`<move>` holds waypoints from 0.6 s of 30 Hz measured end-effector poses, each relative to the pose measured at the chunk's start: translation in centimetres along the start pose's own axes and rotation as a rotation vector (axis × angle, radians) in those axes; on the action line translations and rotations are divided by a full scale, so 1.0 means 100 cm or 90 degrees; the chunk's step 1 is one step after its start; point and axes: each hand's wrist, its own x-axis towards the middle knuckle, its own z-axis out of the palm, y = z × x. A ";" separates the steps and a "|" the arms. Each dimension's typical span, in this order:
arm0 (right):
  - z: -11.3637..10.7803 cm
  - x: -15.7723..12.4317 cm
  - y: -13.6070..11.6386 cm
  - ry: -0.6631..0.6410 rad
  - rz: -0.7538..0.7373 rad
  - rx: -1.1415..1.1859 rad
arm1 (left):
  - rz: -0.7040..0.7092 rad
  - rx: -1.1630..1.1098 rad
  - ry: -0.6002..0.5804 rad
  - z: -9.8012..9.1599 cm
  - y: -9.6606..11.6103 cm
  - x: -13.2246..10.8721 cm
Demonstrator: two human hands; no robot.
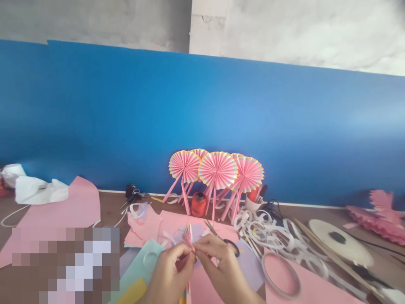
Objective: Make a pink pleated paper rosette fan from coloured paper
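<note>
A pleated strip of striped paper [187, 234] is held upright, its upper end fanned slightly and its lower end showing below my fingers. My left hand [172, 268] pinches it near the middle. At the same spot, the thumb and fingertips of my right hand [221, 261] are closed; whether they also hold something thin, I cannot make out. Just beyond my right hand lies a pair of scissors [232, 246] with dark handles. Behind my hands, several round pink paper fans [217, 171] on pink paper legs lean near the blue partition. A red spool [199, 207] stands among their legs.
Pink paper sheets [303, 278], a mint sheet [136, 270] and lilac pieces [249, 261] cover the table. On the right are a tape ring [281, 274], curled white strips [262, 230], a wooden stick [335, 255] and a pale oval object [340, 242]. The blue partition [202, 105] closes off the back.
</note>
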 end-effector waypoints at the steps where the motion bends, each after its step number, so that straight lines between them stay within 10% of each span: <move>1: -0.001 0.001 0.000 -0.004 0.002 0.007 | 0.001 0.008 0.002 0.000 -0.001 0.000; 18: 0.008 0.001 0.002 0.068 0.041 0.049 | 0.107 0.157 0.052 0.003 -0.010 -0.004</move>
